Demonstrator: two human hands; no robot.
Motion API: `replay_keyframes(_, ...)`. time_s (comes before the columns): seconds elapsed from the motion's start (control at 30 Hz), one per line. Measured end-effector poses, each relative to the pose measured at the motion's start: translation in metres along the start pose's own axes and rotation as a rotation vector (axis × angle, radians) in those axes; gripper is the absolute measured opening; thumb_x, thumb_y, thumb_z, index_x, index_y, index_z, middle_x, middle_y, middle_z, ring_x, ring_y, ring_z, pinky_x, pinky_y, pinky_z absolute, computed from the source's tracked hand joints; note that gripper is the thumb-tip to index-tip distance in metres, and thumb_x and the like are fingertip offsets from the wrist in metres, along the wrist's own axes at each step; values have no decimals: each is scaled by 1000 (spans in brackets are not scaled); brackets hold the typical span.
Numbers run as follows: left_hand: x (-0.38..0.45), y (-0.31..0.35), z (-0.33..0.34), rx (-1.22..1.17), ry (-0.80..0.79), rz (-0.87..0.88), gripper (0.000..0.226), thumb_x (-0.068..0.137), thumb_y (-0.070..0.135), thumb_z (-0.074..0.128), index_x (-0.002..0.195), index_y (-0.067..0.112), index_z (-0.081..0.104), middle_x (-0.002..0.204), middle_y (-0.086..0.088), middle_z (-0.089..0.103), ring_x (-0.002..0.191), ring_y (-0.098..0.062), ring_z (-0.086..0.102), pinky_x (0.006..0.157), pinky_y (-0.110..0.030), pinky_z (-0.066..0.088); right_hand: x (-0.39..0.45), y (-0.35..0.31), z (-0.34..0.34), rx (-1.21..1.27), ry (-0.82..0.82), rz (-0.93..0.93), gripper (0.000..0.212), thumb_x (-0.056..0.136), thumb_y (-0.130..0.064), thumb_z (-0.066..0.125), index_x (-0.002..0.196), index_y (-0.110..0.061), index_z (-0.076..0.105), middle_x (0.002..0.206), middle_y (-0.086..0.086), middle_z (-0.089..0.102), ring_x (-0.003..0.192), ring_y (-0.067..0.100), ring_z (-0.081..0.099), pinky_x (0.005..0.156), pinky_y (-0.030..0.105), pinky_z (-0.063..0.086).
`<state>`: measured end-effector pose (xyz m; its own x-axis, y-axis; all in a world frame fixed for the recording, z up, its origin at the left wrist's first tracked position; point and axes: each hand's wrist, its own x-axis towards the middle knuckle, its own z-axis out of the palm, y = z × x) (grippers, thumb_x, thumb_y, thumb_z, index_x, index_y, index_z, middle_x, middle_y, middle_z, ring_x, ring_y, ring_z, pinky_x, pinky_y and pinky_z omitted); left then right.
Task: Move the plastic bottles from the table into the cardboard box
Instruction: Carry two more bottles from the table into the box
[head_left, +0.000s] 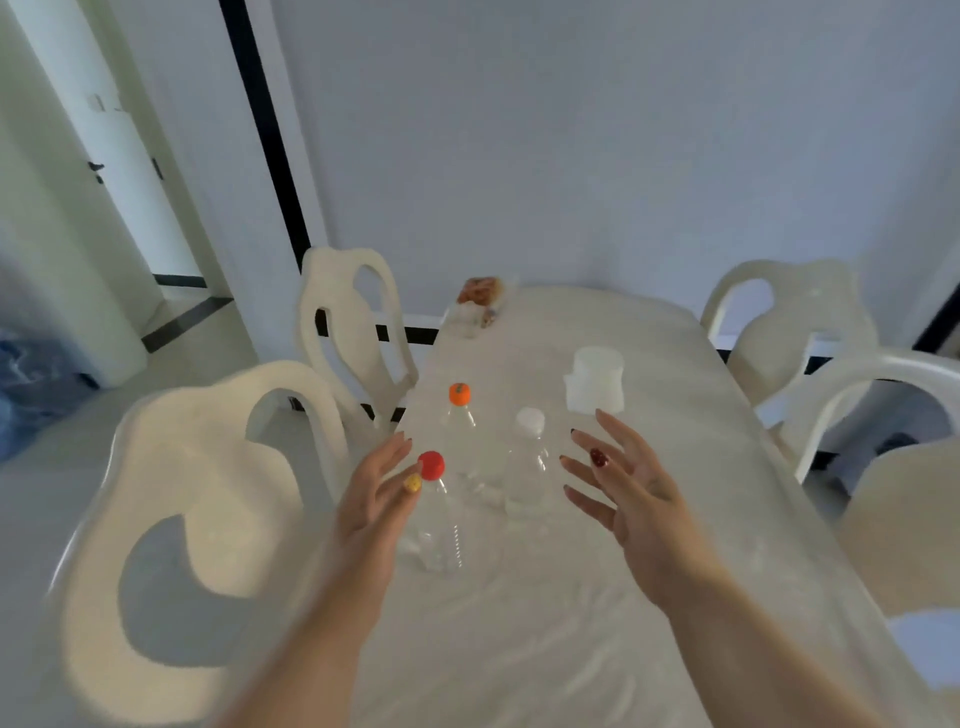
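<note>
Both hands are spread open and empty: left hand (375, 499) just beside the red-capped bottle (439, 519), right hand (631, 488) near the white-capped bottle (527, 467). An orange-capped bottle (460, 431) stands behind on the desk (545, 649). Clear bodies are blurry; the far wrapped item (478, 301) is unreadable.

Three clear bottles (441, 519); one white jar (595, 382); four chairs (171, 519); two hands (371, 499).

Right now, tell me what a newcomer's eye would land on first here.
Two open hands, left hand and right hand, reach over the white table, holding nothing. Between them stand three clear bottles: red-capped bottle nearest, orange-capped bottle behind it, white-capped bottle to their right.
</note>
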<state>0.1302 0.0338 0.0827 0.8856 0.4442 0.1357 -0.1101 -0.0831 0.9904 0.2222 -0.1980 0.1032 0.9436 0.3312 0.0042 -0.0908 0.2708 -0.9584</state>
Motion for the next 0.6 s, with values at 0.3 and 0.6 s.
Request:
replay_keyframes(0.3,63,-73,10,355,36,-106,65,68,48,69,130,49,50,136,17,57,128,-6,53,111,-39,42,96,69,-3,-507,112,74,64,88,-30,71,144,-33,40,147,-7,48,136,11,46,109,31,38)
replay_keyframes(0.6,79,-98,19,439,161,-135,28,72,41,81,97,42,68,96,33,70,103,-1,65,90,-24,48,164,106,3,-848,157,114,44,80,-34,77,119,-22,62,99,-9,63,101,16,61,79,25,39)
